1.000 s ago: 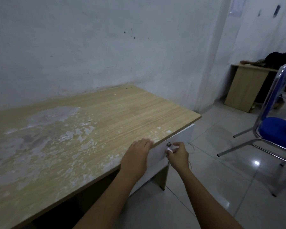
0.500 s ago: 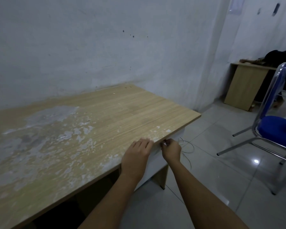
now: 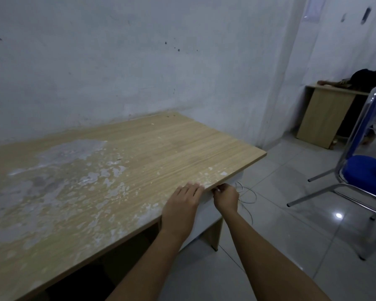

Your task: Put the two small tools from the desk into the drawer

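Observation:
The wooden desk [image 3: 139, 159] has a worn, flaking top with no small tools in sight on it. Its white drawer [image 3: 205, 216] sits pushed in under the front right edge, so its inside is hidden. My left hand [image 3: 182, 210] lies flat over the desk edge above the drawer, fingers on the top, holding nothing. My right hand [image 3: 226, 197] is pinched on a small pull or key at the top of the drawer front, just below the desk edge.
A thin white wire [image 3: 250, 196] loops down beside my right hand. A blue chair [image 3: 367, 170] with metal legs stands on the tiled floor at right. A second small desk [image 3: 326, 118] with a person in dark clothes [image 3: 369, 77] is at the far right.
The drawer front stuck out from under the desk edge one second ago and has slid in. My right hand moved in with it. My left hand stayed on the edge.

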